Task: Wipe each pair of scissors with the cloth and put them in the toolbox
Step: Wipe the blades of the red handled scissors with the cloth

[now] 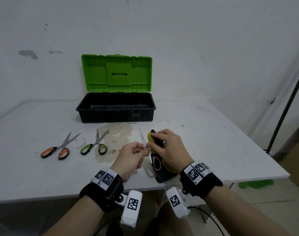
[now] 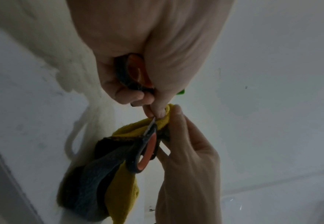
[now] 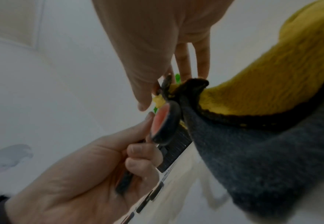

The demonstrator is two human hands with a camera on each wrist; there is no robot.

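Head view showed the left hand [image 1: 131, 156] gripping the red-handled scissors [image 1: 156, 163] with blades spread, one blade [image 1: 142, 138] jutting far, likely to expose it for wiping. The right hand [image 1: 171, 149] pinched the yellow-and-grey cloth [image 1: 151, 136] around the other blade. To the left lay the orange-handled scissors [image 1: 57, 149] and green-handled scissors [image 1: 96, 147], apparently waiting. Farther off stood the toolbox [image 1: 115, 108], lid up, ready to receive them.

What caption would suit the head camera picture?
Both hands wipe red-handled scissors with a yellow cloth before an open toolbox.
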